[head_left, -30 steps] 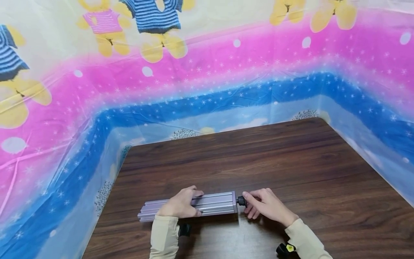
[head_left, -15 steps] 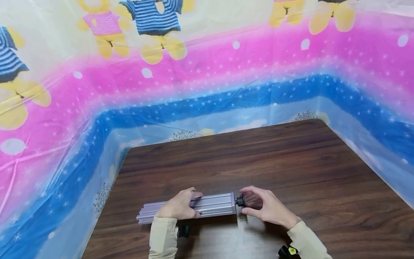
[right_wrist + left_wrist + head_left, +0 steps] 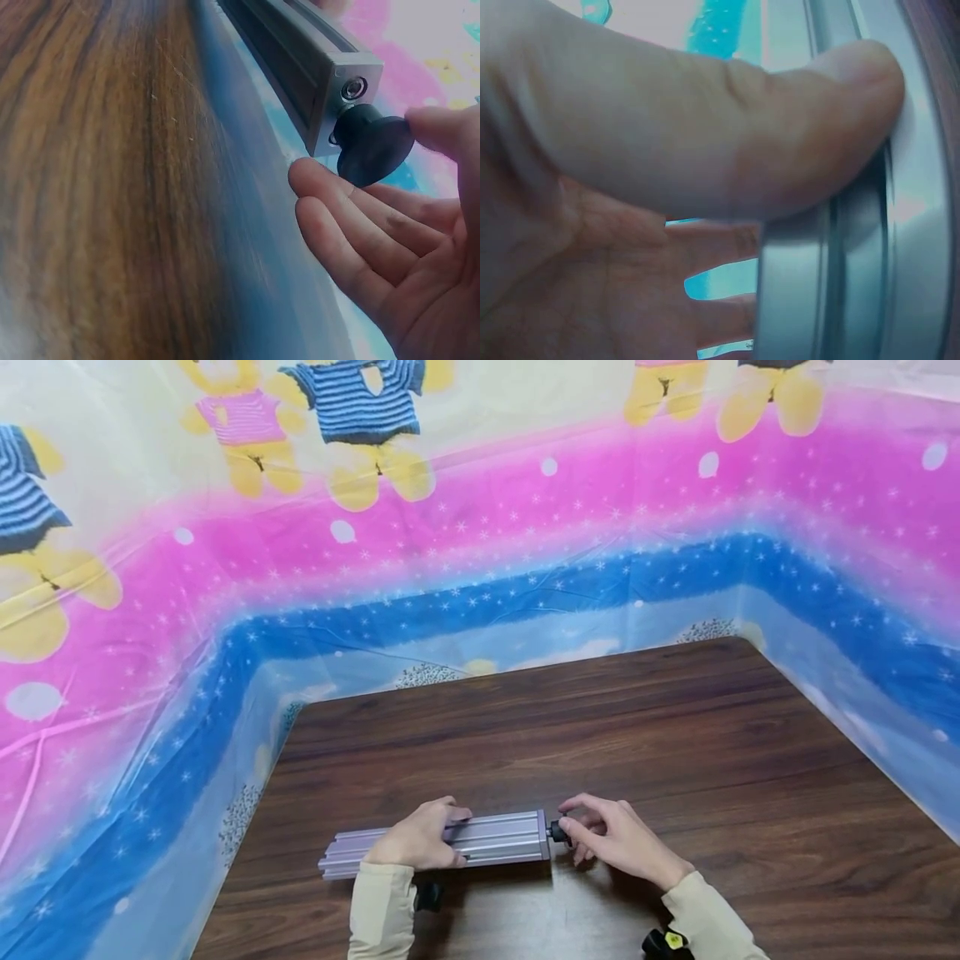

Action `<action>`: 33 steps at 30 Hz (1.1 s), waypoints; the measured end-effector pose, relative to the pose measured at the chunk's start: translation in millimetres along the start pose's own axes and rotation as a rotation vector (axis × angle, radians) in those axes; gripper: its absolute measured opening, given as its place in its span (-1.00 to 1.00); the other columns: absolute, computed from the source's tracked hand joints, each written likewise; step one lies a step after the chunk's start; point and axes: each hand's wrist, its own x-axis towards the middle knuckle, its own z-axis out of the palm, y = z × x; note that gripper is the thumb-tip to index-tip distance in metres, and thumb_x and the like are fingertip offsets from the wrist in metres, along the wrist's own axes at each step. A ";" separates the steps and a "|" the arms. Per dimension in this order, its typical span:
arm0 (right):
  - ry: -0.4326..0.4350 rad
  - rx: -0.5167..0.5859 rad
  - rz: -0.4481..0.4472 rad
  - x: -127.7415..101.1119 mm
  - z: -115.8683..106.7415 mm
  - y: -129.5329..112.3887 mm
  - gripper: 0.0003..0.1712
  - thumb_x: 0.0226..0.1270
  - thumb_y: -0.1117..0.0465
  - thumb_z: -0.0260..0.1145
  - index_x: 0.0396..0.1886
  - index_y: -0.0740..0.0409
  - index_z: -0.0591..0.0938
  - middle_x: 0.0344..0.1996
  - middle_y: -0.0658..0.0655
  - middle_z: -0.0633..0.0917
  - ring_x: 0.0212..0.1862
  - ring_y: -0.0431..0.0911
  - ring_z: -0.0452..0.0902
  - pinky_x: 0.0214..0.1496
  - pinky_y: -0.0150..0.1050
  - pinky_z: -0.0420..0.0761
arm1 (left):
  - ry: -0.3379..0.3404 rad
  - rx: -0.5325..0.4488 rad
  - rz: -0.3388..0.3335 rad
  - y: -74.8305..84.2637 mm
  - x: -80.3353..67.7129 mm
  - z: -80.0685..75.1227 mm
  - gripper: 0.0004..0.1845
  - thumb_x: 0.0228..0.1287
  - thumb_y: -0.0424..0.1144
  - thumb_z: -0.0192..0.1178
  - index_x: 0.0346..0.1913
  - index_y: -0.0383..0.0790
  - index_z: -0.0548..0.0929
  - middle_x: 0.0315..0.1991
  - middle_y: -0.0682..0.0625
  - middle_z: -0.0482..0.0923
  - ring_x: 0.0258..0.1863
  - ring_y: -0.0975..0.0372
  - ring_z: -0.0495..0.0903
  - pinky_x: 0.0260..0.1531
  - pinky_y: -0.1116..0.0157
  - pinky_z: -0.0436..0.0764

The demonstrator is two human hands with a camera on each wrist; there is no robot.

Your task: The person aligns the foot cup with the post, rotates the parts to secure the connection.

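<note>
Both hands are on the job as I watch from the head view; my left hand [image 3: 420, 842] clasps the aluminium rail [image 3: 480, 842], fingers curled over its top and, in the left wrist view, the thumb [image 3: 780, 135] pressed flat against a grooved side face; my right hand [image 3: 618, 839] sits at the rail's right end, where thumb and forefinger pinch the small black knob [image 3: 558, 832], while the other fingers [image 3: 352, 247] hang loosely spread beneath it without gripping anything.

I judge the rail stiff and fairly heavy for its length, smooth metal that could slide on the wood, so a wrap around the middle, fingertips in the slots, seems the safest hold; the knob [image 3: 373, 144] looks like hard plastic, light, small enough for fingertips only, and it stands on a short stem at the rail's end face, beside a round socket.

That rail lies flat on the table [image 3: 675, 735], parallel to the near edge and close to it, nearer the left corner than the right; behind the table's far and side edges hangs a bright plastic sheet [image 3: 480, 552] printed with bears.
</note>
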 end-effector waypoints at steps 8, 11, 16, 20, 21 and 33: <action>-0.042 -0.009 0.058 -2.8 -2.1 -0.5 -0.55 0.60 -0.03 0.13 0.16 0.23 0.59 -0.36 0.14 0.78 -0.56 -0.12 0.69 -0.51 -0.18 0.66 | 0.004 -0.010 0.032 0.0 1.9 -0.2 -0.32 -0.12 -0.37 0.50 0.20 -0.41 0.64 0.23 -0.35 0.50 0.24 -0.18 0.51 0.21 -0.12 0.49; -0.025 -0.045 -0.008 -5.8 -2.8 -0.8 -0.47 0.45 0.03 0.34 0.27 0.21 0.52 -0.11 0.21 0.74 -0.46 -0.17 0.70 -0.46 -0.24 0.67 | 0.004 0.001 0.041 -0.4 2.5 -0.8 -0.33 -0.11 -0.37 0.50 0.20 -0.40 0.64 0.19 -0.31 0.53 0.19 -0.13 0.54 0.18 -0.10 0.50; 0.016 -0.036 -0.190 -5.6 -1.5 -0.4 -0.35 0.16 0.24 0.57 0.22 0.23 0.50 0.02 0.24 0.66 -0.20 -0.10 0.72 -0.26 -0.27 0.72 | 0.004 0.010 0.042 -0.4 2.5 -1.2 -0.34 -0.11 -0.35 0.50 0.20 -0.36 0.65 0.16 -0.27 0.54 0.12 -0.06 0.56 0.14 -0.07 0.52; 0.023 -0.022 -0.187 -4.1 -0.9 -0.8 -0.49 0.16 0.29 0.55 0.07 0.27 0.56 -0.18 0.12 0.74 -0.26 -0.16 0.72 -0.22 -0.28 0.72 | -0.003 0.015 0.039 -0.5 1.3 -0.8 -0.34 -0.11 -0.36 0.51 0.20 -0.36 0.65 0.15 -0.26 0.54 0.09 -0.04 0.57 0.12 -0.06 0.53; 0.023 -0.028 -0.169 -4.1 -0.8 -1.0 -0.53 0.18 0.26 0.54 0.04 0.26 0.58 -0.22 0.09 0.76 -0.28 -0.20 0.72 -0.23 -0.29 0.71 | -0.002 0.018 0.040 -0.7 1.4 -0.6 -0.34 -0.12 -0.36 0.51 0.19 -0.36 0.65 0.14 -0.26 0.54 0.09 -0.04 0.57 0.11 -0.06 0.54; -0.046 0.034 0.062 0.1 4.5 -1.7 -0.58 0.59 -0.02 0.13 -0.21 0.25 0.69 -0.47 0.12 0.78 -0.50 -0.08 0.74 -0.44 -0.19 0.70 | 0.008 0.032 0.037 -3.1 1.4 1.1 -0.31 -0.14 -0.34 0.52 0.19 -0.40 0.64 0.09 -0.23 0.56 0.03 -0.01 0.58 0.09 -0.02 0.55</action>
